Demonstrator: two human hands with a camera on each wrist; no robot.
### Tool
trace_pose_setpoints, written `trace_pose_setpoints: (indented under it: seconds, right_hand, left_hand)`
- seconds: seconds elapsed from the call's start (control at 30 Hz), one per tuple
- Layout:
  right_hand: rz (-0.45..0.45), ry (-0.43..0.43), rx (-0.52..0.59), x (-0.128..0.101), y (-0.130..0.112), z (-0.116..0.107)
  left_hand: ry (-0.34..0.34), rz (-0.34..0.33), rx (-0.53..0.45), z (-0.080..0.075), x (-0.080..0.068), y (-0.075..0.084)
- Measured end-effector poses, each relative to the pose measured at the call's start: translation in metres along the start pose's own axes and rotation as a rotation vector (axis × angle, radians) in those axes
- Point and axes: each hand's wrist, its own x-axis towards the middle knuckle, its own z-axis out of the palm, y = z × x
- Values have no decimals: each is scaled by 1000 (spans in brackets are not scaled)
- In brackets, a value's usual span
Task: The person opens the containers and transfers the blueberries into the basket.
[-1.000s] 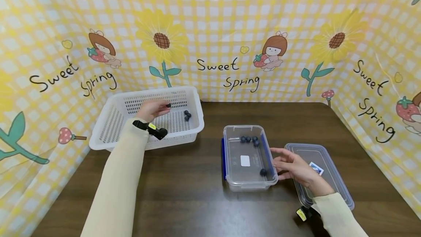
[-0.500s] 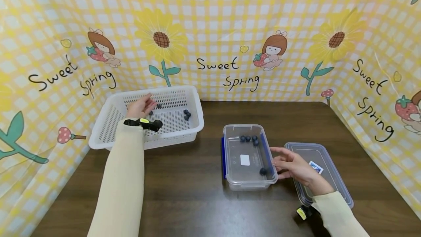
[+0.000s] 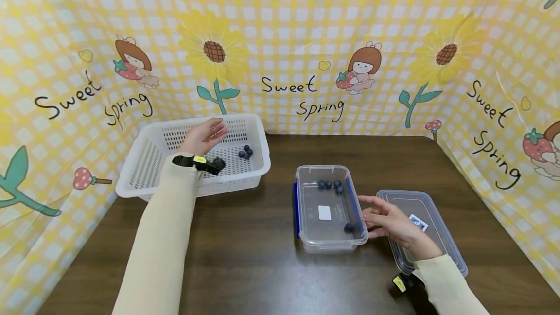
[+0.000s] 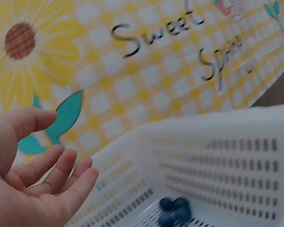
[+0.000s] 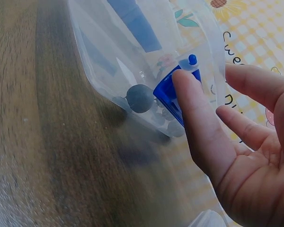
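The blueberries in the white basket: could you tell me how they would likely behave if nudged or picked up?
The blueberries are small and round, so they would probably roll across the white basket floor. They likely weigh little. The open left hand above could pinch one, though hard squeezing might bruise it.

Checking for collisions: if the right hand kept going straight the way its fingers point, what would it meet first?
Probably the clear container: the right hand points left, fingers already at its blue side clip, a blueberry just inside the wall.
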Motion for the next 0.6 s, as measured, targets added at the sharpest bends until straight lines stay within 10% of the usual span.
trace_pose_setpoints:
  seconds: [0.6]
  right_hand:
    - [10, 8, -4, -1, -1, 1]
  left_hand:
    - [-261, -21, 360, 106, -24, -75]
